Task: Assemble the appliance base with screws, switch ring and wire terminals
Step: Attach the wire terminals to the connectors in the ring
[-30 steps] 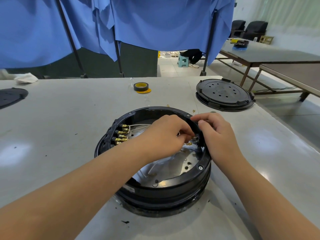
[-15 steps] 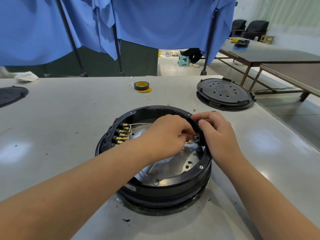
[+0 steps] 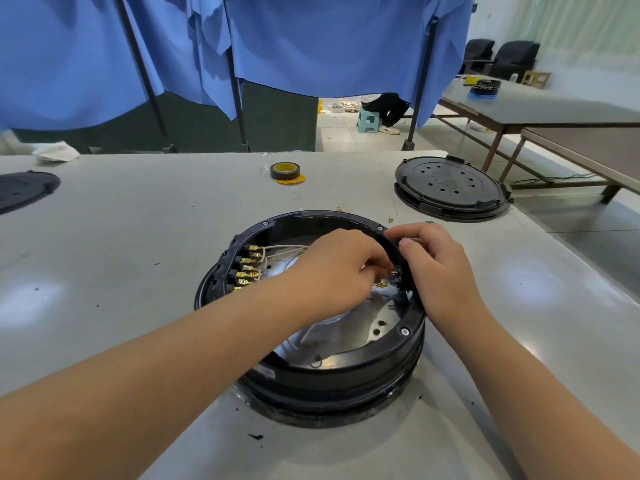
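Black round plastic appliance base sits on a grey table; left hand curls fingers inside it, pinching something small; right hand grips its right rim

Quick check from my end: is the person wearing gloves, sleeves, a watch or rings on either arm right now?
Nothing is worn that the head view shows. The left hand and right hand are bare, without gloves, and no ring is visible on the fingers in view. Both forearms are uncovered up to the picture's edge: no sleeve, watch or wristband appears.
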`<state>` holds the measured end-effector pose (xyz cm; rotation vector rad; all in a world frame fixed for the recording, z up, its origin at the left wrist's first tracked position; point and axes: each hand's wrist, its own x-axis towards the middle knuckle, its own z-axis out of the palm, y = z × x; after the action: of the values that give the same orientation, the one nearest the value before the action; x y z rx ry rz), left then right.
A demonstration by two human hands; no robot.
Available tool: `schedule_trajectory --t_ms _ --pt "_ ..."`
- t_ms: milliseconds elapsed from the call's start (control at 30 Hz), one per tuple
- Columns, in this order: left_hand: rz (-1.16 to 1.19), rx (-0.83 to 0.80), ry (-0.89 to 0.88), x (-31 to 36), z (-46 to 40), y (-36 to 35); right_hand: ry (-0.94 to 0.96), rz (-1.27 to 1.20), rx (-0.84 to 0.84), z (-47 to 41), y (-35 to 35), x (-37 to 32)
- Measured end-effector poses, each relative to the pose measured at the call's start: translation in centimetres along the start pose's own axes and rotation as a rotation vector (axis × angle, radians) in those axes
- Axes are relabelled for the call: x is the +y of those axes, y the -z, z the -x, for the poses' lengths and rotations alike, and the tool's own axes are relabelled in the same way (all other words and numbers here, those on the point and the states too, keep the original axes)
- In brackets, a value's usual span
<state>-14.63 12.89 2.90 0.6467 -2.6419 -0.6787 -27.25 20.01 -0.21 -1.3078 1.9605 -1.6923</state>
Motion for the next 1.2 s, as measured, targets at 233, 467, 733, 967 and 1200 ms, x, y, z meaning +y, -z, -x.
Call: schedule_trajectory --t_ms 233,467,733,967,1200 --pt "-0.111 0.013 -0.044 0.2 0.0 -0.1 -0.008 -0.017 -0.001 0.0 0.0 0.1" --pt "-0.122 0.003 -0.050 0.0 -0.1 -0.1 -0.013 -0.014 -0.003 0.0 0.2 0.0" --pt "-0.059 0.138 -0.012 -0.4 0.3 0.6 -0.047 -0.027 -0.006 0.0 0.3 -0.2" --pt "-0.108 0.016 0.188 0.4 1.3 1.6 -0.057 -0.020 0.010 0.0 0.3 -0.3" --pt "-0.252 -0.058 0.312 1.6 0.9 0.4 -0.055 -0.005 0.006 0.1 0.4 -0.3"
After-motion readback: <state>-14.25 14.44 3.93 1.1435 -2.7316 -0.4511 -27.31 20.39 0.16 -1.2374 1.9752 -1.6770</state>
